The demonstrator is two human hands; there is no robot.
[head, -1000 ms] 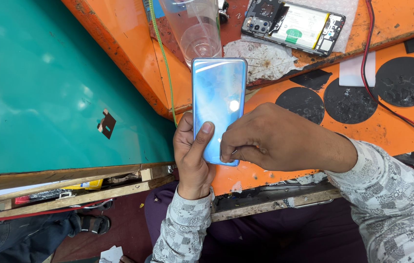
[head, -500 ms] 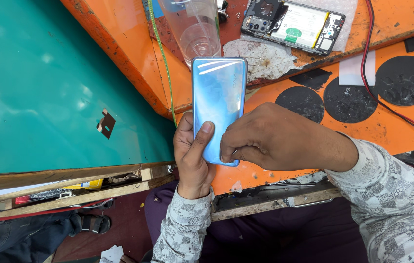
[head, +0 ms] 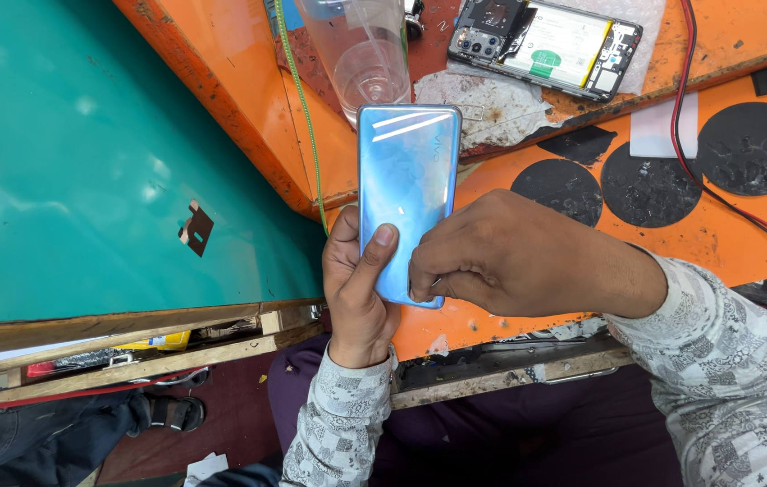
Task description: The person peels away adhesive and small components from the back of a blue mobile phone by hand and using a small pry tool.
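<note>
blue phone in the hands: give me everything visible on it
The blue phone is a slim slab with rounded corners, seen from its glossy back, which shades from light blue to violet near the bottom and reflects streaks of light. No camera cutout shows on the visible part. It is held lengthwise, pointing away from the person, above the orange workbench. The left hand cradles its lower left edge, thumb lying on the back. The right hand pinches the lower right corner; whether it holds a small tool there is unclear.

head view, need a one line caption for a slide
Left hand holds a glossy blue phone back cover over an orange workbench while the right hand works at its lower edge.
</note>
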